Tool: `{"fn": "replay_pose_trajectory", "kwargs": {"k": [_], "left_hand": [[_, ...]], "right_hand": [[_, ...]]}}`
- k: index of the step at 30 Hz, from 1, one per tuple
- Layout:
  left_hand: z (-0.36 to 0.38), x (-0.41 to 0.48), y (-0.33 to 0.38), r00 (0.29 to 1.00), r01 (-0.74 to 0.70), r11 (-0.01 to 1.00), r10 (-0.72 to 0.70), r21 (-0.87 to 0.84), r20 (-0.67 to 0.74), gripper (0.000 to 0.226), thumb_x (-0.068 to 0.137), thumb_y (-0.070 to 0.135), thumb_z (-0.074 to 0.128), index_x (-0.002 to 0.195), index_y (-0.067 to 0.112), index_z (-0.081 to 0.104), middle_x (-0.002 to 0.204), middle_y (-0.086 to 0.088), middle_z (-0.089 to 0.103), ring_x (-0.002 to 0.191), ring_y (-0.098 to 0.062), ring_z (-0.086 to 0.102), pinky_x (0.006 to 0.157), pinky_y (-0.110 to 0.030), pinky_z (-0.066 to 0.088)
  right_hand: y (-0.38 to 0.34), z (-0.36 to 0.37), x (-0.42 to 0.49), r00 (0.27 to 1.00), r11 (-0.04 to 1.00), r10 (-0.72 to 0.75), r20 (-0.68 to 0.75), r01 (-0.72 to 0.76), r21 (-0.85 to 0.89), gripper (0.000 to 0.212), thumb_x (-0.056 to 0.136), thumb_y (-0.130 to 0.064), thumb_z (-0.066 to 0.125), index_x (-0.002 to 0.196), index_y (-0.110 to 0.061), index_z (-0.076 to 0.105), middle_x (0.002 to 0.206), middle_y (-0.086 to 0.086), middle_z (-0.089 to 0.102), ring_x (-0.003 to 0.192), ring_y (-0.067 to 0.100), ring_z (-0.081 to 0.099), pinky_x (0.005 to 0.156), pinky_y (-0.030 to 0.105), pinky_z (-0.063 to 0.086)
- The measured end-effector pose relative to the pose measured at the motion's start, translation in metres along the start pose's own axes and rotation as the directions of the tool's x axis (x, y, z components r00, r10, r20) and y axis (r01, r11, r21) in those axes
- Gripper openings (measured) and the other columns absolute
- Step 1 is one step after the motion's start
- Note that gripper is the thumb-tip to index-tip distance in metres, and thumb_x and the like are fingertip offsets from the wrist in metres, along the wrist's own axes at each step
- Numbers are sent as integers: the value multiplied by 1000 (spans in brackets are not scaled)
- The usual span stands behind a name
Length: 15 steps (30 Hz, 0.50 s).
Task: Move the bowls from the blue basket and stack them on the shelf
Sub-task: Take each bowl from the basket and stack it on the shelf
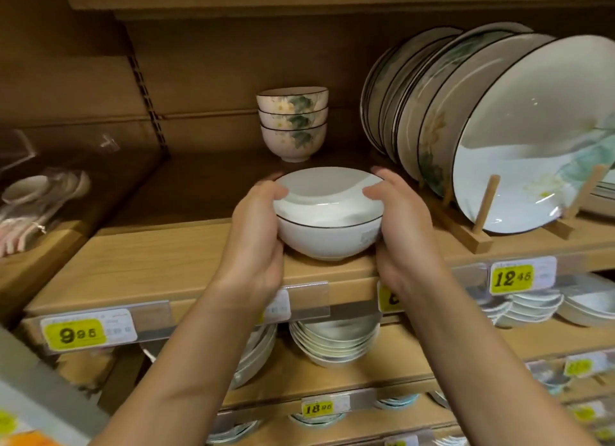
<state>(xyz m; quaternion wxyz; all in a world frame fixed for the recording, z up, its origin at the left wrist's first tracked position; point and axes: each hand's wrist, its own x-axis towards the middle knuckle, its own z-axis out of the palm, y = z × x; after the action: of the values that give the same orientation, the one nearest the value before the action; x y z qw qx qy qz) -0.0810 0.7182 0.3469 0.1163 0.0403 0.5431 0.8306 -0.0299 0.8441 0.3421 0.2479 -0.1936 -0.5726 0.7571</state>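
Observation:
Two white bowls (327, 222) with thin dark rims sit nested, one inside the other, on the wooden shelf (159, 266) near its front edge. My left hand (256, 242) grips their left side with the thumb over the rim. My right hand (404, 232) grips the right side the same way. Behind them, further back on the shelf, stands a stack of three floral bowls (293, 123). The blue basket is out of view.
Large plates (466, 126) stand upright in a wooden rack (479, 212) just right of the bowls. Wrapped spoons (36, 196) lie at the far left. Lower shelves hold stacked dishes (332, 342). Yellow price tags (76, 334) line the shelf edges.

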Motion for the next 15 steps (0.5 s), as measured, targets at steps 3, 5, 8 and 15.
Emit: {"fn": "replay_pose_trajectory", "kwargs": {"k": [3,5,8,15], "left_hand": [[-9,-6,-5,998,-65,998,65,13,21,24,86,16,51,109,21,56,96,6,71,97,-11,65,90,-34,53],[-9,-2,0,997,-71,997,71,30,7,10,83,16,52,91,19,58,65,13,67,79,-7,64,81,-33,52],[-1,6,8,1000,14,1000,-14,3,20,18,84,12,49,91,9,66,81,-1,75,93,-23,70,89,-44,55],[-10,-7,-12,997,46,999,-45,-7,70,40,92,25,52,131,14,51,127,-8,64,116,-21,62,102,-40,49]], "right_hand": [[-13,-3,12,987,969,145,-62,-129,212,12,89,-14,57,89,-13,68,76,2,75,82,20,69,76,34,56],[-12,-11,12,993,975,94,-76,-76,208,15,90,-22,57,92,-16,71,82,1,76,83,17,70,73,31,56],[2,-15,1,999,994,-42,-29,45,98,25,81,-35,60,105,-31,69,104,-10,71,97,8,66,82,29,53],[-10,-6,20,992,984,127,18,-128,123,14,89,-14,56,93,-16,69,88,5,75,90,22,68,85,38,55]]}}
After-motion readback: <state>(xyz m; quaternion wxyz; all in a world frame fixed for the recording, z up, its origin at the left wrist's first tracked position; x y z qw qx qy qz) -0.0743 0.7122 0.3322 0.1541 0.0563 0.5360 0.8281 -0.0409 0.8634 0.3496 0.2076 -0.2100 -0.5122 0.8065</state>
